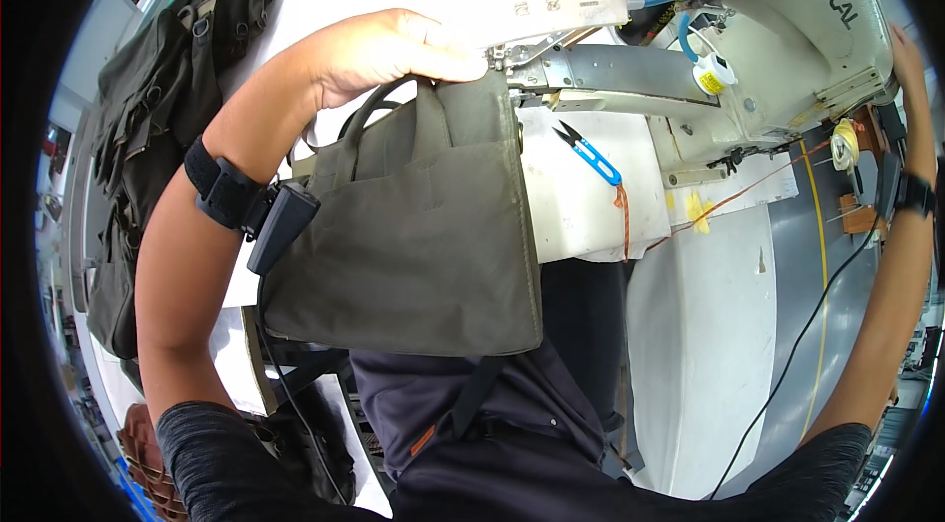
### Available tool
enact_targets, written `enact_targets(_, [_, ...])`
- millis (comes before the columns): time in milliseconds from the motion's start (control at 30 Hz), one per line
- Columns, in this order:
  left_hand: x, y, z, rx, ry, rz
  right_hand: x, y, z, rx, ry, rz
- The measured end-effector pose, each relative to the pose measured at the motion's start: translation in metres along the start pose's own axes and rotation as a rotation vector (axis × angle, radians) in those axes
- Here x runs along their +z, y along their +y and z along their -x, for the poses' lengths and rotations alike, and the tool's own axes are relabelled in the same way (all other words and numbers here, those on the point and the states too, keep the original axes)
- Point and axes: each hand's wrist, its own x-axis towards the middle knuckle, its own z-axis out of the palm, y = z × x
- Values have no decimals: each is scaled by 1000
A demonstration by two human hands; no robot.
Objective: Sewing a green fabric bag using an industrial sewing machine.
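Observation:
A dark olive canvas bag [423,246] with strap handles hangs over the near edge of the sewing table. Its upper right corner lies at the presser foot of a cream sewing machine [778,99]. My left hand [418,55] is closed on the bag's top edge, right beside the foot; the fingertips are partly hidden. At the far right, my right hand [908,64] reaches up along the end of the machine, where its fingers are mostly out of sight. Blue thread snips [596,160] lie on the table right of the bag, tied to an orange cord [623,217].
More olive bags [148,99] are piled on the left. The machine's narrow metal arm [630,74] extends toward the bag. A white plastic piece [714,74] with a blue tube hangs near it. Dark cables run from the wrist straps on both arms.

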Motion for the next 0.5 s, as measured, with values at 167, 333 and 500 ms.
enact_targets(167, [0,-5,-2,-30,-2,-2,15,7,19,281,-330,-469])
enact_targets(333, [3,-11,-1,-69,56,-27,70,-8,150,184,355,-687])
enact_targets(500, [0,-5,-1,-79,-8,-56,64,-13,175,171,493,-601])
